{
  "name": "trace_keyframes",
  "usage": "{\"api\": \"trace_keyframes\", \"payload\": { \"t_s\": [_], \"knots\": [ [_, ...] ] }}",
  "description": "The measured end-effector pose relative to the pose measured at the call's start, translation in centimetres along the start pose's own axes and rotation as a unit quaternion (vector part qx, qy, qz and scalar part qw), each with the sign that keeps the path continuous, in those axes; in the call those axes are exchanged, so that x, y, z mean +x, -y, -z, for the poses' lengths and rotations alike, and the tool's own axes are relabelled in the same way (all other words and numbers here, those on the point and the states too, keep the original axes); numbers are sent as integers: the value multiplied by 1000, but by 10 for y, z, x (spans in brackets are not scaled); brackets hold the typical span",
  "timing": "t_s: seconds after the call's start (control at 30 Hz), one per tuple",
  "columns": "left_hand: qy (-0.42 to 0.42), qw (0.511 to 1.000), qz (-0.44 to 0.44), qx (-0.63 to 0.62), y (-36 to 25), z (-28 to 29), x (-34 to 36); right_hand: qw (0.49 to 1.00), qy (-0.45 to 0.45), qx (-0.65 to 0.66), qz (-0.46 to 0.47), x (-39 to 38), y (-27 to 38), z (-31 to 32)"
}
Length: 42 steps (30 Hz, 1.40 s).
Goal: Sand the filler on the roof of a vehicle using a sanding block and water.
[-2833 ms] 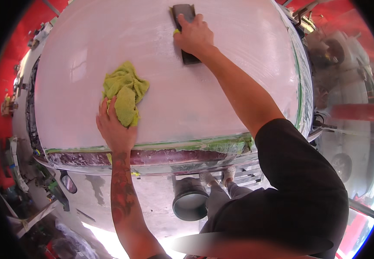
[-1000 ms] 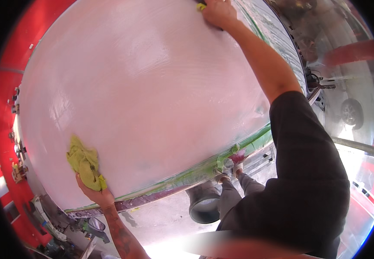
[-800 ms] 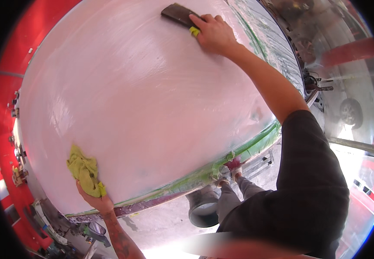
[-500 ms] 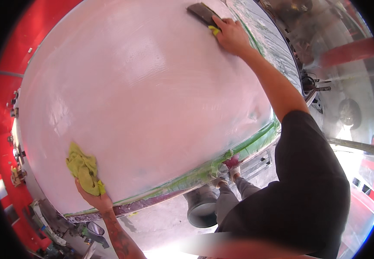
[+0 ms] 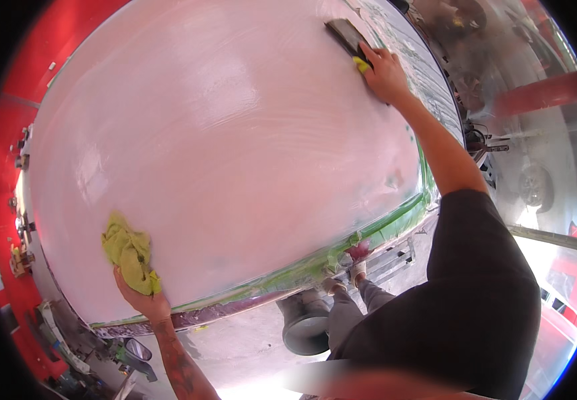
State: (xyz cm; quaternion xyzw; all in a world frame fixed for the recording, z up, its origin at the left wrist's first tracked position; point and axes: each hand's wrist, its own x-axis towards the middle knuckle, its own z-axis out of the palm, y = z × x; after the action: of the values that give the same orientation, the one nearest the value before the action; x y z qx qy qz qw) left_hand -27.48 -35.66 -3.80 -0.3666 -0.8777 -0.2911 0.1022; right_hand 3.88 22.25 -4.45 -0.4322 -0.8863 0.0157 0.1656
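Observation:
My right hand (image 5: 387, 75) grips a long dark sanding block (image 5: 346, 37) flat against a broad, curved car panel (image 5: 208, 167). The block is near the panel's far right edge, and a bit of bright yellow shows by my fingers. The panel is pale pinkish white, glossy and wet-looking, with faint streaks. At the near left, my left hand (image 5: 145, 300) is closed on a bunched yellow-green cloth (image 5: 126, 245) resting on the panel. Part of its fingers is hidden by the cloth.
Green masking tape (image 5: 395, 220) borders the panel's near and right edges. Beyond the right edge lies crinkled clear sheeting (image 5: 416, 57). A dark bucket (image 5: 305, 330) stands on the floor beside my legs. A loose car mirror (image 5: 138, 349) is at the lower left.
My right hand and the sanding block have slid to the right and a little nearer, toward the panel's right edge. My left hand and the cloth have hardly moved.

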Motion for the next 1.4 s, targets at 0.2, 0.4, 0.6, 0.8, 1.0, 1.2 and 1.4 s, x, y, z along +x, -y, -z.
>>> {"api": "trace_keyframes", "payload": {
  "t_s": [0.2, 0.4, 0.6, 0.8, 1.0, 1.2, 1.4],
  "knots": [
    [-14, 998, -25, 49, -7, -3, -1, 1000, 3, 5, -16, -96, -12, 38],
    [-6, 998, -16, 61, -18, 0, 2, 1000, -4, -25, -18, 38, 166, 0],
    [-25, 998, -24, 51, -9, -7, 4, 992, 32, 2, 123, 72, 296, -18],
    [-20, 997, -17, 70, -12, -1, 3, 998, 21, 9, -53, -25, 92, 17],
    [-17, 996, -9, 82, -22, 6, 4, 983, 40, -31, -174, -27, 62, 18],
    [-15, 997, -21, 69, -23, 1, 7, 992, 43, 47, 108, 36, 370, -7],
    [-14, 998, 1, 65, -11, 3, 1, 977, 35, 42, 205, 13, 355, -15]
  ]
}}
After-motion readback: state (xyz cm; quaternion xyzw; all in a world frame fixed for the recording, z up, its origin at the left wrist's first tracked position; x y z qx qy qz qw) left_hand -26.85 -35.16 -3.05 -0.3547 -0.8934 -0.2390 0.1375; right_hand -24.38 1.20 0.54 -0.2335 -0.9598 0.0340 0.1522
